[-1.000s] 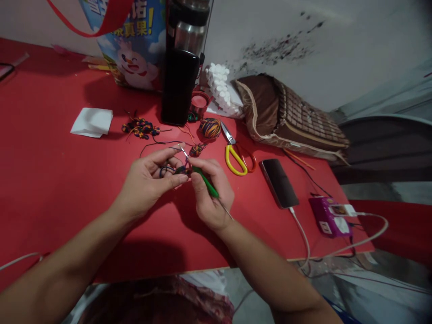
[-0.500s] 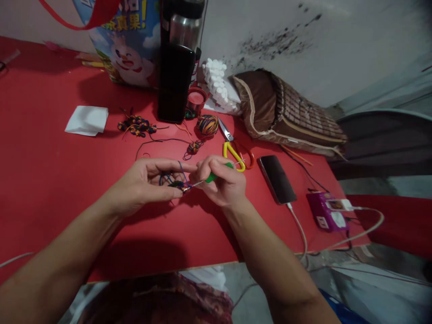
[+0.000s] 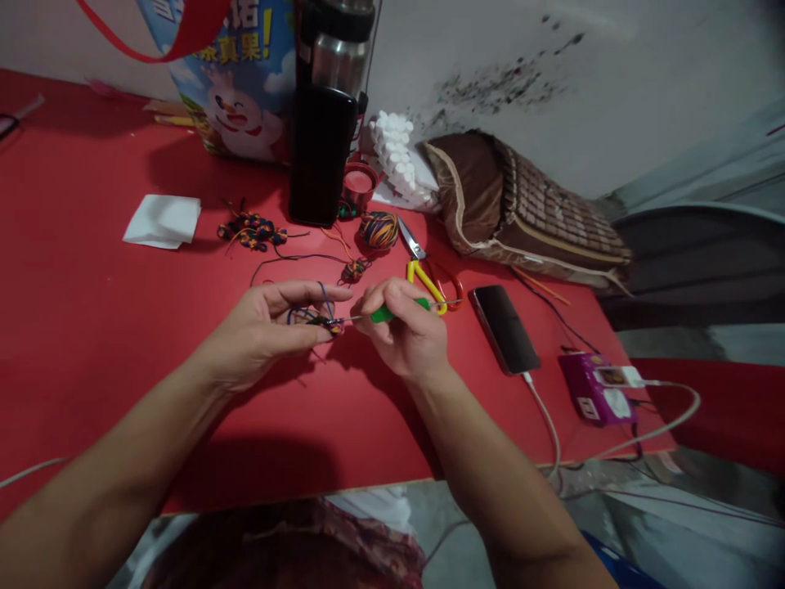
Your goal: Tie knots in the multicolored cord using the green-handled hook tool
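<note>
Dark multicoloured yarn, looped into a small knotted piece [image 3: 334,329], sits between the hands: the left hand [image 3: 270,323], half open, pinches it with the thumb, a blue strand running up to the extended forefinger. Right of the piece, the right hand [image 3: 405,327] curls closed around a thin metal hook with a smooth green handle [image 3: 383,314], its tip at the piece. Beyond the piece lie a round striped yarn ball [image 3: 379,231] and steel scissors with yellow and red loops [image 3: 413,240], partly crossed by the hook's rear end.

Red tabletop [image 3: 74,311]; pale wall [image 3: 454,41] beyond its far edge, dark specks [image 3: 509,86] on it. Grey floor [image 3: 445,505] below tabletop's near edge. Dark curved-topped furniture [image 3: 705,262] right of tabletop. Dim light.
</note>
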Demonstrator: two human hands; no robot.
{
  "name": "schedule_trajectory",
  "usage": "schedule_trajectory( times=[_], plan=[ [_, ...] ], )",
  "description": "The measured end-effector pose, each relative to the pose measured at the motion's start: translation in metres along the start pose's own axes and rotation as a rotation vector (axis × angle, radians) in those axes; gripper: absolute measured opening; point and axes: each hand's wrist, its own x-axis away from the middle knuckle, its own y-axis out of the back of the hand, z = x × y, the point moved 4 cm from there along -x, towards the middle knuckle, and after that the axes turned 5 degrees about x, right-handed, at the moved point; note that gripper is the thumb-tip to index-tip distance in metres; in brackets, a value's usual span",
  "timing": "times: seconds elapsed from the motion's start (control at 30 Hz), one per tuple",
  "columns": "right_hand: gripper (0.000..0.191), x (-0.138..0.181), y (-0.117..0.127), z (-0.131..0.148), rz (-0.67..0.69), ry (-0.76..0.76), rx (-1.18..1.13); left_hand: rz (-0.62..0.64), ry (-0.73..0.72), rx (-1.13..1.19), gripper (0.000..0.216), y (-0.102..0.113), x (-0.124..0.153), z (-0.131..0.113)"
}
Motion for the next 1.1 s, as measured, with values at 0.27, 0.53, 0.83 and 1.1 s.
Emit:
schedule_trajectory(
  times=[0.27, 0.53, 0.83, 1.1],
  plan=[
    [0.033, -0.002, 0.000, -0.003, 0.017, -0.029, -0.033, 0.022, -0.006, 0.052, 0.037, 0.000, 0.002, -0.003],
    [0.030, 0.001, 0.004, 0.003, -0.049, 0.038, 0.050, -0.067, -0.121, -0.062, 0.035, 0.001, 0.001, -0.005],
    [0.024, 0.007, 0.002, 0.007, -0.117, 0.136, 0.167, -0.184, -0.165, -0.173, 0.042, 0.005, 0.002, -0.004],
    [0.021, 0.013, -0.001, 0.008, -0.131, 0.182, 0.225, -0.246, -0.144, -0.196, 0.044, 0.002, 0.005, -0.007]
  ],
)
